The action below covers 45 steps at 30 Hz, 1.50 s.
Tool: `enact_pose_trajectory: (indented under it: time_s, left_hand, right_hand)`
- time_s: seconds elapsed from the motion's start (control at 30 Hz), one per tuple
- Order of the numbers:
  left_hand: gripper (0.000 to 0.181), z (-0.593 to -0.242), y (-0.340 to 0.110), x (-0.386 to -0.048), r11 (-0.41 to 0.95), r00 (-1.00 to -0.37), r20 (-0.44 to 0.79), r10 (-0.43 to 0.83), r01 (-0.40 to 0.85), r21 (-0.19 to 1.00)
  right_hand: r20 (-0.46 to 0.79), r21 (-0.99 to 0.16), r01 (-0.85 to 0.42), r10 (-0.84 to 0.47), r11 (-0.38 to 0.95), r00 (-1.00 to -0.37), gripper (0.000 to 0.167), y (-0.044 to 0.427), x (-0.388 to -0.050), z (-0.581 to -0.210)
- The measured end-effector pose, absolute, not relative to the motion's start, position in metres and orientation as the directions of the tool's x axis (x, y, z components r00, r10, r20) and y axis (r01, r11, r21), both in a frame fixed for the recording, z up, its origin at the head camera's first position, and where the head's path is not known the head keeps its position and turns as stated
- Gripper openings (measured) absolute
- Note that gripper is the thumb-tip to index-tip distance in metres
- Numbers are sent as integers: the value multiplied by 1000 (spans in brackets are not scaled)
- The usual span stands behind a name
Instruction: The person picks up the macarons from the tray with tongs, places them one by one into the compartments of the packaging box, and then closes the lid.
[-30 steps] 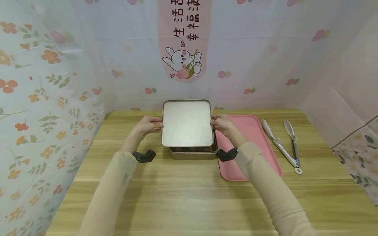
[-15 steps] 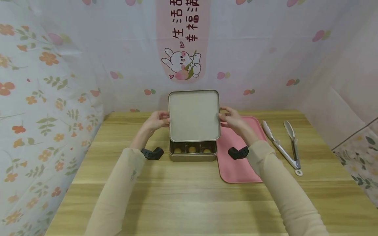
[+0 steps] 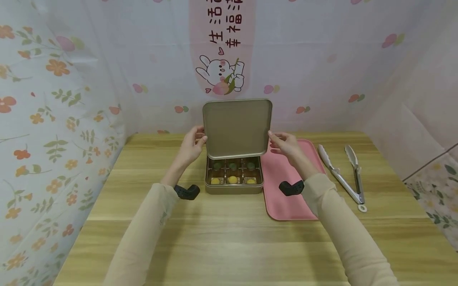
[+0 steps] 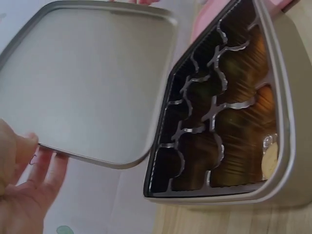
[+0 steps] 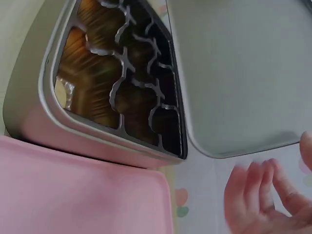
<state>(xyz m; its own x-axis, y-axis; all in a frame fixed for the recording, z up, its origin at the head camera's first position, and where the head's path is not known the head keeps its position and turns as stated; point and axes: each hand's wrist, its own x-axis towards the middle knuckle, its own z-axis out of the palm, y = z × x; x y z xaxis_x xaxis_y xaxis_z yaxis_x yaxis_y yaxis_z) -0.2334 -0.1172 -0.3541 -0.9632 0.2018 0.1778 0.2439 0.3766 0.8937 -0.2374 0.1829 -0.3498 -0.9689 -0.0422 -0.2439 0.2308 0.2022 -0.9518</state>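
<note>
A square metal lid point(image 3: 237, 129) stands tilted up over the back of a square tin point(image 3: 234, 190), its inner side toward me. At the lid's left edge my left hand point(image 3: 190, 146) pinches the rim, thumb in front and fingers behind in the left wrist view. My right hand point(image 3: 287, 145) is beside the right edge; its thumb tip meets the rim, while the loosely bent fingers point(image 5: 252, 187) show apart from it. Inside the tin, a brown divided insert point(image 4: 195, 141) has small round yellow pieces point(image 3: 233, 180) in front and green ones point(image 3: 233, 166) behind.
A pink tray point(image 3: 286, 198) lies right of the tin, its left edge close alongside. Farther right, metal tongs point(image 3: 343, 182) lie spread on the wooden table point(image 3: 229, 238). Patterned cloth point(image 3: 307, 71) hangs behind the table and down both sides.
The lid has risen and tipped back off the tin, uncovering the compartments. Both hands moved with it, and the right fingers have loosened from the rim.
</note>
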Motion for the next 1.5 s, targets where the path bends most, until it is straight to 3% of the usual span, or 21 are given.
enact_pose_trajectory:
  time_s: [0.07,0.17,0.3,0.4,0.5,0.57,0.7,0.8,0.9,1.03,1.13,1.3,1.4,1.5]
  left_hand:
    - [37,-356,-115,-231,378,-957,213,194,274,884]
    - [34,-360,-113,-228,391,-935,302,184,351,851]
    - [27,-369,-112,-225,392,-844,501,194,535,749]
    - [22,-377,-112,-223,396,-719,655,232,685,612]
    - [20,-383,-111,-222,416,-582,766,274,790,451]
    - [22,-387,-110,-221,435,-505,812,292,826,358]
    - [25,-392,-110,-219,458,-438,853,283,843,281]
    - [24,-393,-109,-219,453,-504,835,222,811,370]
    - [26,-394,-108,-219,408,-643,758,111,725,555]
    - [32,-394,-109,-216,237,-863,504,-18,486,841]
    - [37,-391,-111,-215,72,-968,249,-37,246,967]
    - [44,-385,-116,-214,-185,-998,-51,39,-57,981]
    - [46,-382,-118,-212,-142,-986,-151,65,-159,977]
    - [45,-380,-117,-211,19,-979,-199,52,-198,980]
  right_hand:
    - [-276,-951,260,-86,165,-957,66,184,-236,-347]
    - [-320,-945,326,-191,-4,-928,64,188,-235,-344]
    - [-391,-885,440,-273,-149,-879,69,190,-236,-339]
    - [-435,-860,485,-271,-157,-859,64,190,-237,-339]
    - [-463,-846,509,-259,-155,-848,34,192,-235,-339]
    - [-486,-838,526,-240,-144,-840,25,194,-231,-339]
    - [-522,-846,533,-158,-29,-838,42,198,-219,-338]
    - [-425,-905,417,-148,84,-893,48,199,-210,-340]
    - [-327,-943,304,-200,138,-924,43,198,-208,-344]
    - [-372,-928,358,-238,101,-897,46,191,-220,-346]
    - [-425,-904,424,-204,54,-882,50,186,-230,-347]
    - [-433,-900,423,-110,102,-895,50,181,-232,-348]
    - [-402,-912,393,-64,120,-913,50,177,-233,-350]
    - [-362,-926,355,-33,131,-932,49,172,-234,-354]
